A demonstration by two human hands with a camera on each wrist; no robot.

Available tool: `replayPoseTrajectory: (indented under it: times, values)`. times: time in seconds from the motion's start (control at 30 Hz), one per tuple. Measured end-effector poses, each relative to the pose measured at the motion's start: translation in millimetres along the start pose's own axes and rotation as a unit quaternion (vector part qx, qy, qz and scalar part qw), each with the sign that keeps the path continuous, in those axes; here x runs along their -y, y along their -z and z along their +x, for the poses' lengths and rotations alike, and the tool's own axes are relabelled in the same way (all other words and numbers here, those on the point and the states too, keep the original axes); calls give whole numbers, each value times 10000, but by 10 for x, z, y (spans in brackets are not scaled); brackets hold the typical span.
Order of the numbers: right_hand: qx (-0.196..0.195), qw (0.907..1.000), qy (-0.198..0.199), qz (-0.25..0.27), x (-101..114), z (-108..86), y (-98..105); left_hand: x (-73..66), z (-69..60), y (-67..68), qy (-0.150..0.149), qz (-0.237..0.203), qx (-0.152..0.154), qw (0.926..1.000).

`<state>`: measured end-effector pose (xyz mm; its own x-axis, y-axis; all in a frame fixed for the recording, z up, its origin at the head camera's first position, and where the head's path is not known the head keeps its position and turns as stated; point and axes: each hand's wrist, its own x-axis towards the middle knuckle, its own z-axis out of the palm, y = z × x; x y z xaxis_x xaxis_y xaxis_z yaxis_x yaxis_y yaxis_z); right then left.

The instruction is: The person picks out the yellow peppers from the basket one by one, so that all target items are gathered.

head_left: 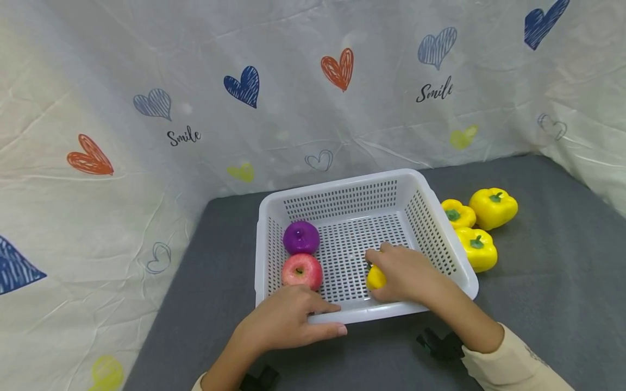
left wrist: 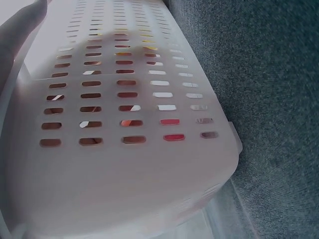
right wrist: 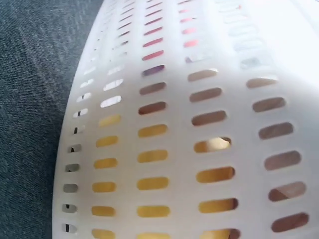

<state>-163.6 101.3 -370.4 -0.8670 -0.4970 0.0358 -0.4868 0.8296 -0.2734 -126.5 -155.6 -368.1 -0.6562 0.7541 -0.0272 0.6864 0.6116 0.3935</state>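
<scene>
A white perforated basket [head_left: 342,185] stands on the dark cloth. My left hand [head_left: 288,319] grips its front rim near the left corner, thumb outside and the other fingers reaching inside. Low in the basket, toward the front right, my right hand [head_left: 406,274] holds a yellow bell pepper [head_left: 376,278], mostly covered by the fingers. Through the slots of the basket wall [right wrist: 124,149] in the right wrist view, yellow shows behind. A red apple [head_left: 302,270] sits at the basket's left side near my left hand, and a purple onion [head_left: 301,237] lies just behind it.
Three yellow bell peppers sit outside the basket's right wall: a small one [head_left: 458,214], one at the back [head_left: 493,208] and one nearer [head_left: 477,250]. Behind the grey-covered table [head_left: 215,271] hangs a pale curtain [head_left: 288,119] printed with hearts.
</scene>
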Motion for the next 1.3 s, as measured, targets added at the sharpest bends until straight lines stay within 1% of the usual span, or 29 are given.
replayPoseTrajectory:
  times: [0.17,0.37,0.67,0.83,1.0,1.17,1.3]
  values:
    - [22,10000,-9,45,-15,-19,48,-7,-4,11,21,16,-7,10000]
    - [-166,9997,1,193,-9,-65,139,-5,1,24,76,-19,61,10000]
    - [-241,9989,205,350,-22,-161,306,3,12,23,-14,-42,18,10000]
    - [-160,9980,221,574,-53,-233,417,3,15,26,-51,-34,-15,10000]
    - [-137,9966,247,773,-103,-313,530,-1,10,30,-27,-11,-13,10000]
    - [-179,9962,343,782,-159,-369,615,-4,2,32,11,-63,-4,10000]
    - [-305,9963,378,709,-205,-415,663,0,-7,28,16,-67,-23,10000]
